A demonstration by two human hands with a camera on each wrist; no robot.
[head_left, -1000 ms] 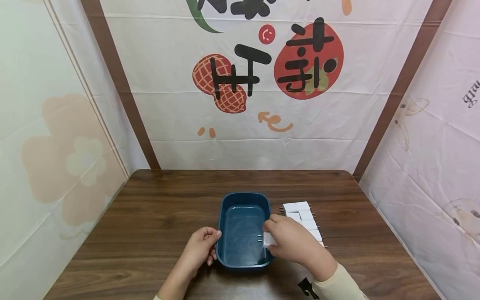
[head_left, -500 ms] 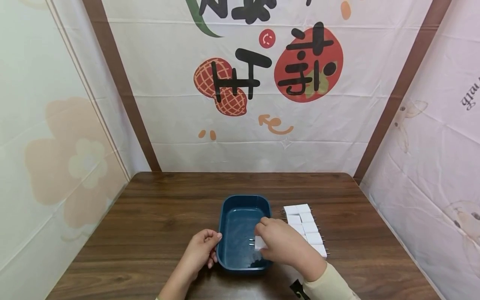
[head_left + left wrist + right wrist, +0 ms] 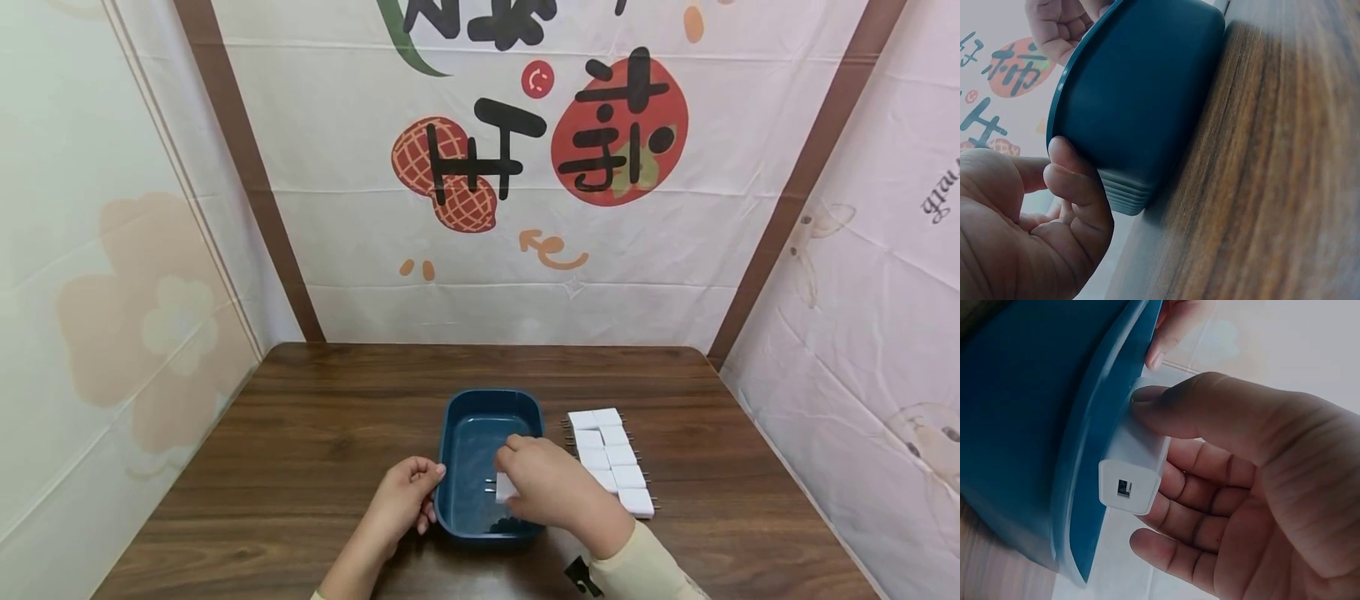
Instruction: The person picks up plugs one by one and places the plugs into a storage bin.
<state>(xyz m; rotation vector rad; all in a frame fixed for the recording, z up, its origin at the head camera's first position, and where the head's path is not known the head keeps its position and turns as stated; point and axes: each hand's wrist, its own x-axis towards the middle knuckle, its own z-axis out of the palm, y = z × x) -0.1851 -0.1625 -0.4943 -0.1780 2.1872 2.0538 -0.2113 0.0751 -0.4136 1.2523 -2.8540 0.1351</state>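
A dark blue plastic bin [image 3: 465, 467] stands on the wooden table, in the middle of the head view. My left hand [image 3: 402, 500] pinches its left rim between thumb and finger; the left wrist view shows the bin's outer wall [image 3: 1141, 87] up close. Over the bin's right side, my right hand [image 3: 551, 492] holds a white USB charger [image 3: 505, 487] with its metal prongs pointing left. A USB port shows in the near end of the charger [image 3: 1135, 469] in the right wrist view, with the thumb lying along one side.
Right of the bin, several white chargers [image 3: 618, 454] lie packed in two columns with their prongs outward. A small black piece [image 3: 582, 577] shows beside the right sleeve. Printed cloth walls [image 3: 480, 308] surround the table at the back and sides.
My right hand has moved left with the charger, from the bin's right rim to further over the inside. More of the chargers on the table now shows. The left hand stays at the rim.
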